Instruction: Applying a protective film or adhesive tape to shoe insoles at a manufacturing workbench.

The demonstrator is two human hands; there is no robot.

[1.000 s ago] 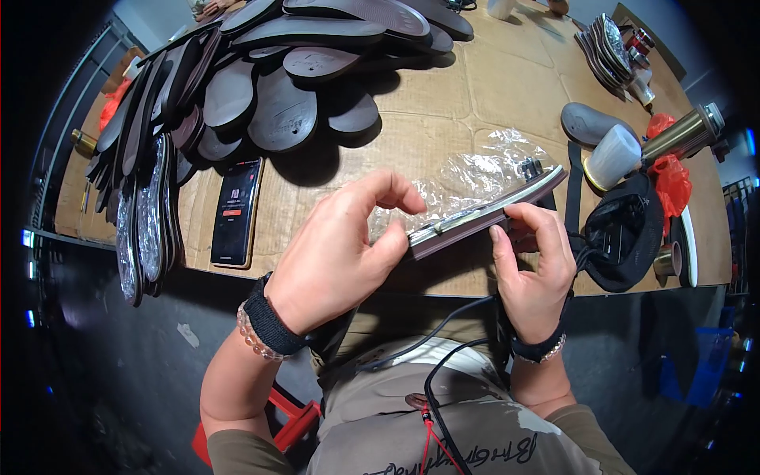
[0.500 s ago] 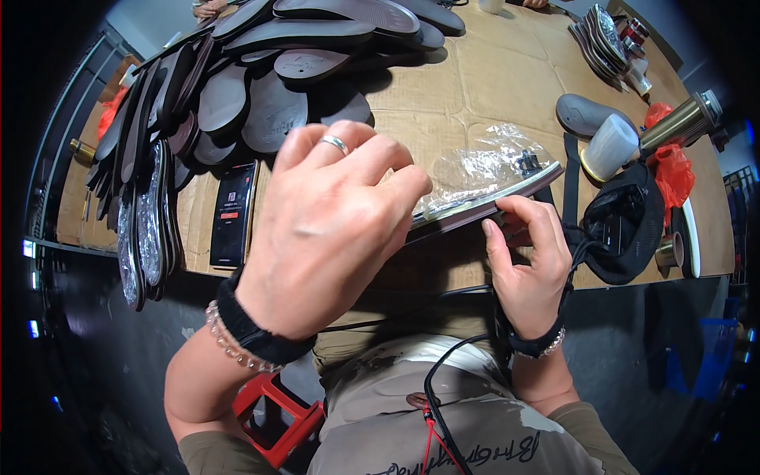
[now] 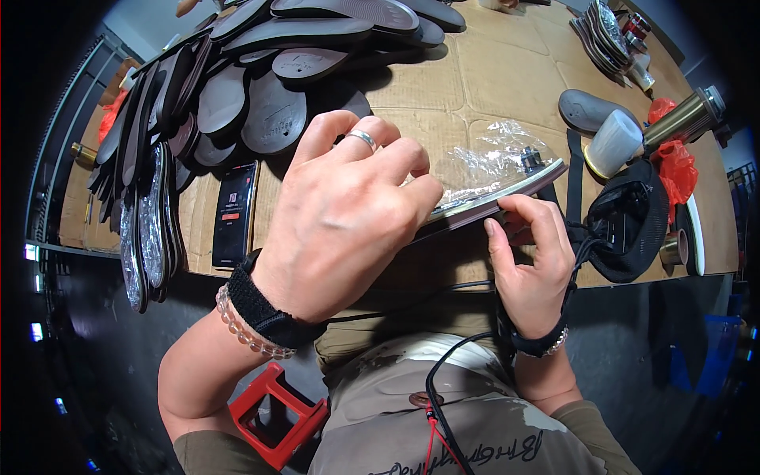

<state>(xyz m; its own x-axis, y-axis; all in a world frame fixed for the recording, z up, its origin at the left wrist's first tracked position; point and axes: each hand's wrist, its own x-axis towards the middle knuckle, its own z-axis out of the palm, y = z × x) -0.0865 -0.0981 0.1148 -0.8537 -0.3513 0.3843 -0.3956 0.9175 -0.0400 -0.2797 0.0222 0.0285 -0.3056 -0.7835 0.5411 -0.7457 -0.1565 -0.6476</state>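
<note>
A pair of insoles [image 3: 495, 207], pale-edged and dark beneath, is held slanting just above the table's near edge. Crinkled clear plastic film [image 3: 491, 158] lies over and behind it. My right hand [image 3: 538, 265] has its index fingertip on the near edge of the insoles, thumb bent close by; its other fingers curl partly out of sight. Over the left end of the insoles is my left hand [image 3: 348, 210], back upward and fingers curled in. Its fingertips are hidden, so what they grip cannot be made out.
Dark insoles [image 3: 273, 119] are heaped at the left, beside a phone [image 3: 236, 214]. At the right are a white roll [image 3: 613, 142], a brass-coloured tube [image 3: 685, 123], a red plastic bag [image 3: 674, 174] and a black pouch [image 3: 633, 226]. A red stool [image 3: 277, 419] stands below.
My left hand has shifted slightly to the right along the insoles, its fingers still curled. My right hand keeps nearly the same place and pose.
</note>
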